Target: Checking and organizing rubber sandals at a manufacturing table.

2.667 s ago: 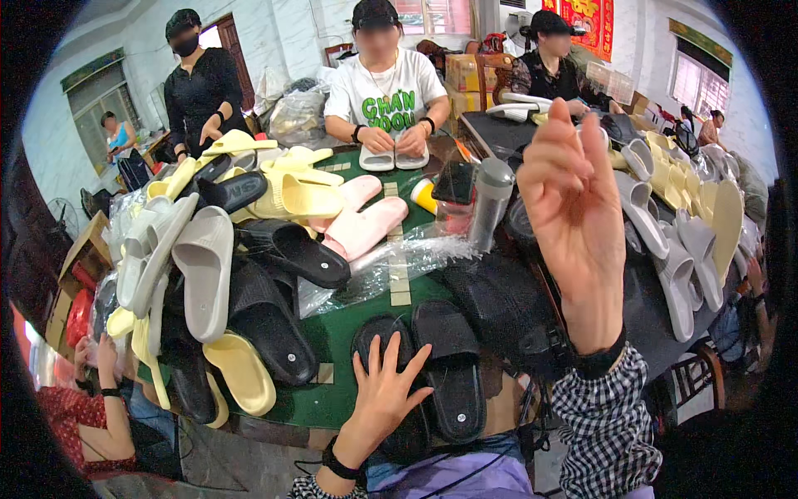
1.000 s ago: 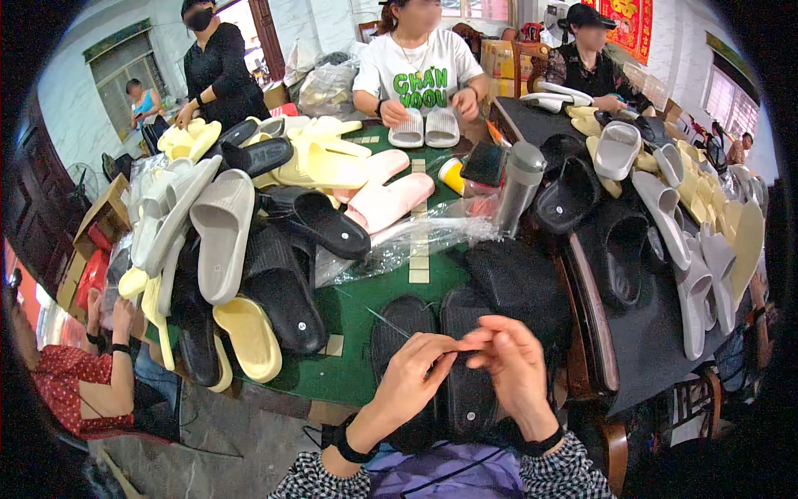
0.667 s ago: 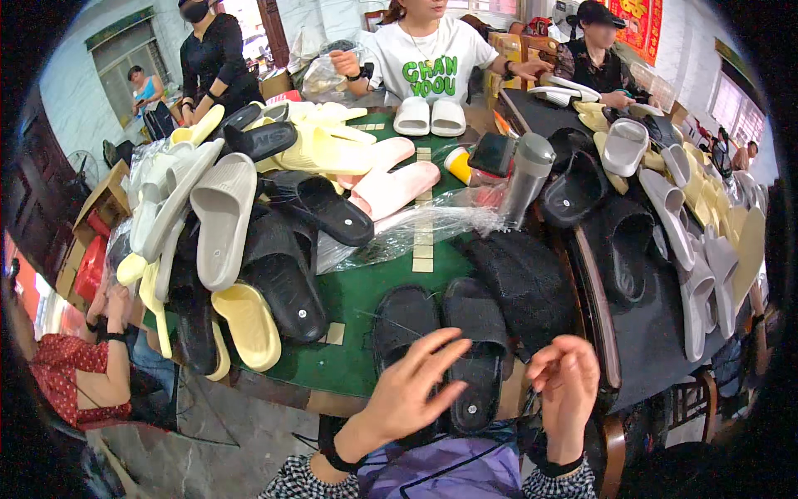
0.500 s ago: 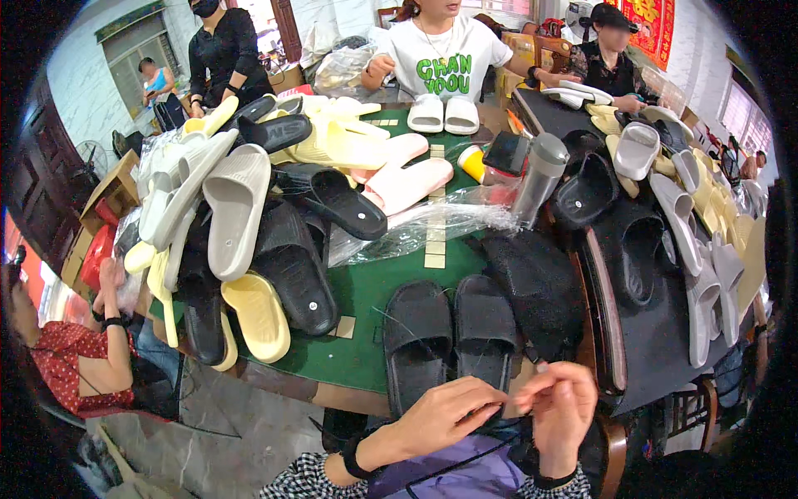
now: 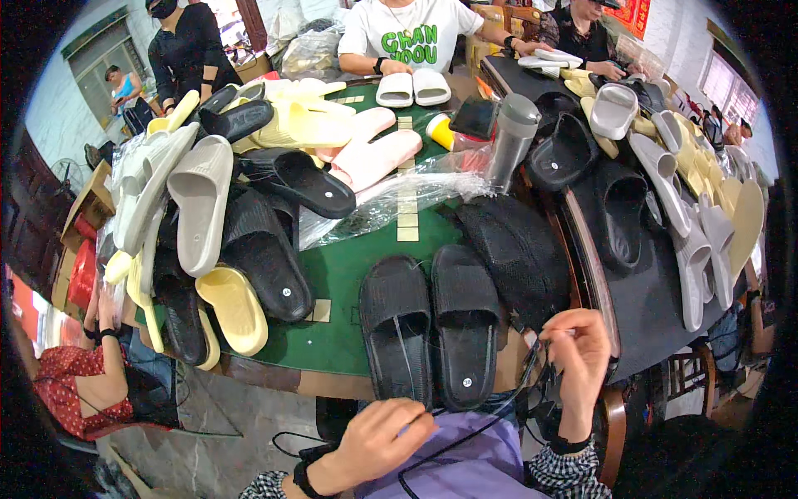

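Observation:
Two black slide slippers lie side by side at the table's near edge, the left slipper (image 5: 396, 333) and the right slipper (image 5: 465, 333), toes pointing away from me. A thin clear strand runs across the left slipper. My left hand (image 5: 384, 439) is just below its heel, fingers curled together; whatever they hold is hidden or too fine to name. To the right of the pair, my right hand (image 5: 578, 353) is raised with thumb and forefinger pinched. Something thin seems to be at its fingertips, too small to make out. Each wrist wears a black band.
A black mesh bag (image 5: 519, 254) lies beyond the right slipper, near a steel tumbler (image 5: 511, 137) and crumpled clear plastic (image 5: 374, 204). Mixed slippers crowd the left, including a yellow slipper (image 5: 233, 312). More cover the black table (image 5: 565, 274) at right. Several people sit or stand around.
My hands have moved apart, the left down and left, the right slightly up and right. The view has shifted, showing more of the black slippers. The person opposite now reaches to the white slippers.

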Demonstrator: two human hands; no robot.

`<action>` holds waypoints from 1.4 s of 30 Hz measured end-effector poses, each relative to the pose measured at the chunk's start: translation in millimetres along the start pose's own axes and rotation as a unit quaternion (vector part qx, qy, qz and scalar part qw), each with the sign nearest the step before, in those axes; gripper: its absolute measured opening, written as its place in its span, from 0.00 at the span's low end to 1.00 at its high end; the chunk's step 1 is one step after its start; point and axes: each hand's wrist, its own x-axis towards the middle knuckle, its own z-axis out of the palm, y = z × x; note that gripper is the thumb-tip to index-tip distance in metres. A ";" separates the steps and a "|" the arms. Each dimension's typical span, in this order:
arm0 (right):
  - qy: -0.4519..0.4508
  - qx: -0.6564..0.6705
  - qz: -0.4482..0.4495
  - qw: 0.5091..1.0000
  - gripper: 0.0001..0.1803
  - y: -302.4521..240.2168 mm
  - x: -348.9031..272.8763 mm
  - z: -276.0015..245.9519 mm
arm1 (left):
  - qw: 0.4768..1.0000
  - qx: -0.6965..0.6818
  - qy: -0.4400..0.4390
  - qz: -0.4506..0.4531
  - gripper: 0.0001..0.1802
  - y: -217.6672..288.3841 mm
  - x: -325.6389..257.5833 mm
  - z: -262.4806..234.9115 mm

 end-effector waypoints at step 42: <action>-0.211 -0.379 -0.162 0.886 0.07 76.8 137.1 76.7 | 0.982 0.126 -0.018 -0.141 0.12 -67.8 41.0 57.9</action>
